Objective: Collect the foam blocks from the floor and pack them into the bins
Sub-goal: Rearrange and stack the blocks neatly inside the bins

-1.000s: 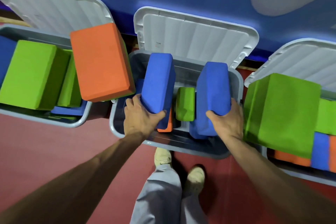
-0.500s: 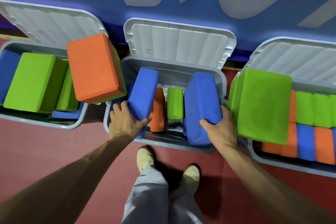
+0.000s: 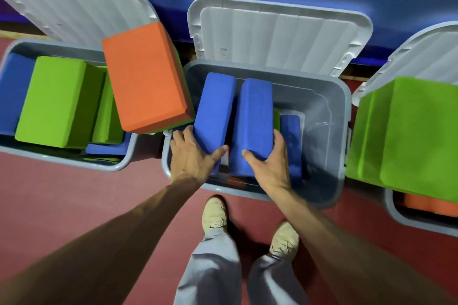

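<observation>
Over the near rim of the middle bin [image 3: 319,202], both arms reached forward and down from the bottom of the view. The left hand [image 3: 194,160] gripped the near end of the left blue block [image 3: 214,106], with the thumb across its right face and the fingers curled round its left side. The right hand [image 3: 269,168] held the near end of the right blue block [image 3: 255,116], thumb on the front, fingers wrapped over the right edge. Both blocks stood on edge, touching, in the bin's left half. Beyond them only slivers showed of a green block [image 3: 276,116], a third blue block [image 3: 290,138] and an orange block [image 3: 235,181] low by the near wall. The hands hid the held blocks' near ends, and the right bin [image 3: 401,218] was cut off by the frame.
</observation>
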